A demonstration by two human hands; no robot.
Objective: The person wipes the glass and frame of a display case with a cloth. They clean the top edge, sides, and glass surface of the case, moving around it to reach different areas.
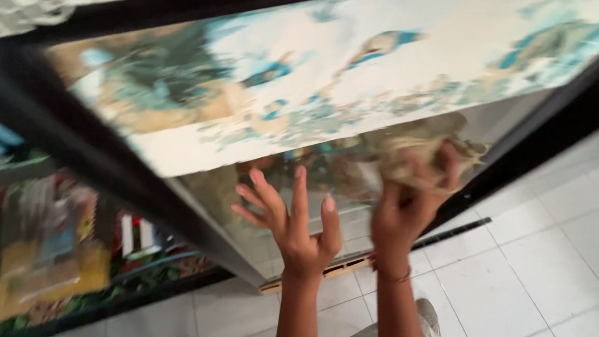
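A blurred, tilted view looks down a person's two bare forearms toward a glass-fronted cabinet door with a black frame. The right hand, at about two o'clock from the centre of the view, has its fingers clenched around a crumpled beige cloth, which is pressed against the glass just below a large worn sticker in cream, blue and tan. The left hand, near the centre, is released: fingers spread and empty, palm turned toward the pane, close to it but perhaps not touching. White floor tiles fill the area from three to five o'clock. At eight o'clock, colourful packaged goods sit behind another pane.

One risk, as a judgement: the cloth is bunched loosely, so a hard wipe could let it slip from the fingers and drop to the floor. The sticker's lower edge looks ragged, and the cloth could catch and tear it further. Pushing on the glass with only one hand braced could swing the door.

Motion blur hides much. The contents behind the glass are a smear of colours, the cabinet's top and bottom are cut off, and the person's body shows only as a red patch and a grey shoe at six o'clock.
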